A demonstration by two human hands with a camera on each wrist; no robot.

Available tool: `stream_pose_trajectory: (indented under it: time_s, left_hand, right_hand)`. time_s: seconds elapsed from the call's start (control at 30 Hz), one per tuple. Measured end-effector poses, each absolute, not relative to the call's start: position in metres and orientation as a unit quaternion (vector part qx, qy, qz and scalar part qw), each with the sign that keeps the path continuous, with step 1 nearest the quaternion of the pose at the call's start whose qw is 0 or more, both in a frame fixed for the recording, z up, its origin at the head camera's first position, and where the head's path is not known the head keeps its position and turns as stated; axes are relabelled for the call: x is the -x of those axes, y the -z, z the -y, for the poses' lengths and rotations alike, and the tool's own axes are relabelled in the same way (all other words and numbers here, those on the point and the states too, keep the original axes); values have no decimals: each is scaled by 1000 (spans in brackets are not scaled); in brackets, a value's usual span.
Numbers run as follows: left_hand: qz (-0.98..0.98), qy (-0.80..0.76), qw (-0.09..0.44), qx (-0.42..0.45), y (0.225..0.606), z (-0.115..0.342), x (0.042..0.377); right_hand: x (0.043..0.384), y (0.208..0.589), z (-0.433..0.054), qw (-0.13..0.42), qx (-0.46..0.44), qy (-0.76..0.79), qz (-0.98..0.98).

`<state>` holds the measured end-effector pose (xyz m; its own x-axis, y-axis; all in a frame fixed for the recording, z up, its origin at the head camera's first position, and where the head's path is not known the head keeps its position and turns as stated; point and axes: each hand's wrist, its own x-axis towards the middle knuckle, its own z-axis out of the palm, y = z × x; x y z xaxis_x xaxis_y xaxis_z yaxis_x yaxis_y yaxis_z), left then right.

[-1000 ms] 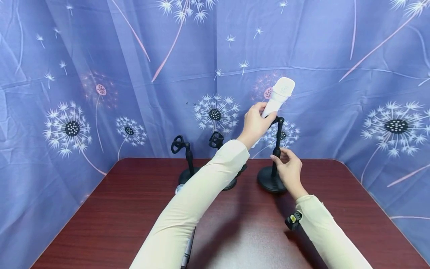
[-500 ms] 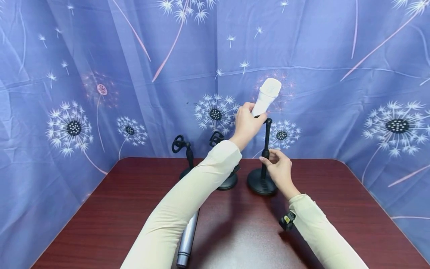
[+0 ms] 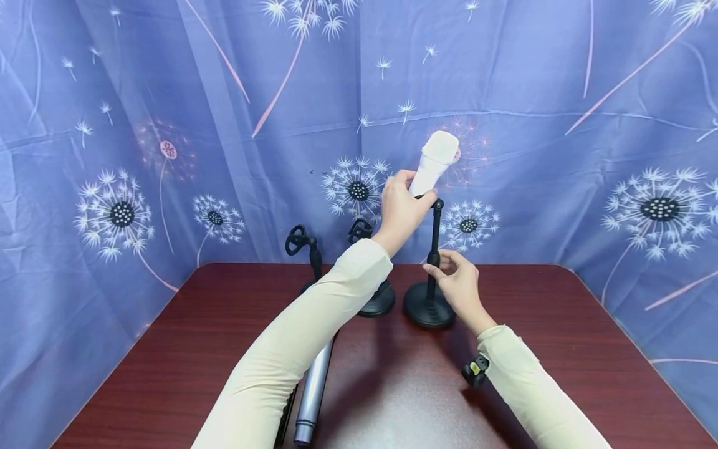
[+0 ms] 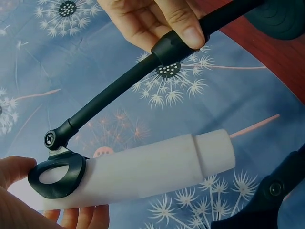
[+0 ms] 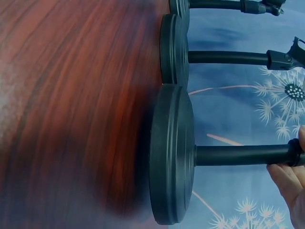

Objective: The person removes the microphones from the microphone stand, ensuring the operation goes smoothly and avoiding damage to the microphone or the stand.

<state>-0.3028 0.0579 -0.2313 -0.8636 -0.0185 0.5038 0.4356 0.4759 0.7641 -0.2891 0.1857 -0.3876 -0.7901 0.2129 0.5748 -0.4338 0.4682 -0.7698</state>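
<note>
My left hand (image 3: pixel 405 206) holds the handle of a white microphone (image 3: pixel 434 165), its head tilted up and to the right. In the left wrist view the microphone's handle (image 4: pixel 157 167) passes through the oval clip (image 4: pixel 57 176) of a black tabletop microphone stand (image 3: pixel 435 234), with fingers on both sides of the clip. Lower on the same stand, my right hand (image 3: pixel 460 287) pinches the collar of the pole between thumb and fingers. The stand is upright, its round base (image 5: pixel 171 157) at the table surface.
Two more black microphone stands, one at the left (image 3: pixel 305 246) and one in the middle (image 3: pixel 377 299), stand along the back. A silver-grey cylinder (image 3: pixel 314 393) lies on the table (image 3: pixel 168 349), partly under the left arm. A dandelion-print curtain (image 3: pixel 505 62) hangs behind.
Both hands have moved left together with the stand and the white microphone, closer to the middle stand. More of the silver-grey cylinder shows as the left arm shifted.
</note>
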Motion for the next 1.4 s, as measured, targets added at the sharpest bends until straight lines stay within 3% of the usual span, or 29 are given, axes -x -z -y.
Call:
stream_pose_trajectory:
  time_s: [0.97,1.4]
  left_hand:
    - [821,511,211,140,230,-33,295]
    - [822,515,179,165,229,-25,298]
  right_hand:
    - [287,388,-185,312,-99,-503,800]
    - [288,389,-185,319,-104,-498,800]
